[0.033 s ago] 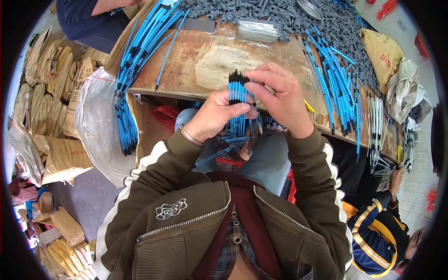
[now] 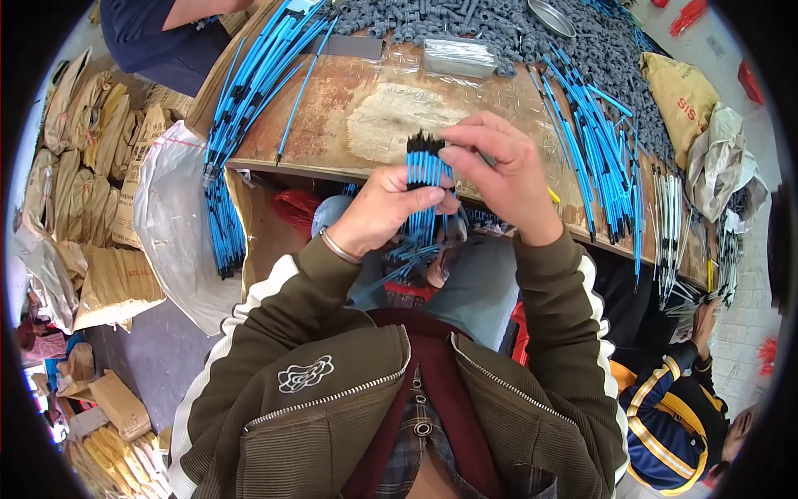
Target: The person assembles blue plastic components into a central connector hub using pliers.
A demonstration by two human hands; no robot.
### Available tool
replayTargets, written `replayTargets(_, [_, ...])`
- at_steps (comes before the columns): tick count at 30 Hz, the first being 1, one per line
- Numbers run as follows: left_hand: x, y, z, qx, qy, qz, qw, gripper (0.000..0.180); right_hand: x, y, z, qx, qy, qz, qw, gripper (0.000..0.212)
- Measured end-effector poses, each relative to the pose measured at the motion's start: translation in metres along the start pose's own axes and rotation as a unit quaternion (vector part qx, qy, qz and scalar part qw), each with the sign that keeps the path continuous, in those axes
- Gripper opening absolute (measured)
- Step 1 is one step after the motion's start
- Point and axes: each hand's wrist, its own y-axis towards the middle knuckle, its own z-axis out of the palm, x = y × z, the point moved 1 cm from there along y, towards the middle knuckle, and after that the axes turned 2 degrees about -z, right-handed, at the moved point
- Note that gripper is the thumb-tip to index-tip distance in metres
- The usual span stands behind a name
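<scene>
In front of my chest, at the table's front edge, my left hand [image 2: 391, 204] is closed around a bundle of thin blue rods with black ends [image 2: 426, 170]. The bundle stands roughly upright, its black tips on top and its lower part hanging below my hand. Close against the right side of the tips, my right hand [image 2: 499, 166] has its thumb and fingers bent into a pinch. Whatever is between those fingertips is too small or hidden to make out. More blue rods [image 2: 407, 262] show below the bundle, above my lap.
Blue rods lie in piles at the table's left [image 2: 258, 83] and right [image 2: 603, 158]. A clear box of thin pins [image 2: 460, 56] stands at the back, before a heap of grey fittings [image 2: 465, 21]. White rods [image 2: 669, 216] lie far right. Other people sit at upper left and lower right.
My right hand has shifted very slightly at the black tips. The bundle stays in my left hand, almost unmoved.
</scene>
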Motion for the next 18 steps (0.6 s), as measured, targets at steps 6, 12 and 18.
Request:
replayTargets(6, [0.0,-0.005,0.0,0.009,0.011,0.005,1.0,0.019,-0.059,0.041,-0.032,-0.086,-0.083,0.067,0.991,0.018])
replayTargets(12, [-0.004,0.0,-0.003,0.012,0.015,-0.041,0.999,0.02,-0.146,0.101,-0.027,-0.005,-0.346,-0.033,0.938,0.015])
replayTargets(18, [-0.008,0.003,-0.003,0.004,0.035,-0.035,0.999,0.02,-0.173,0.123,-0.011,0.133,-0.49,-0.091,0.857,0.016])
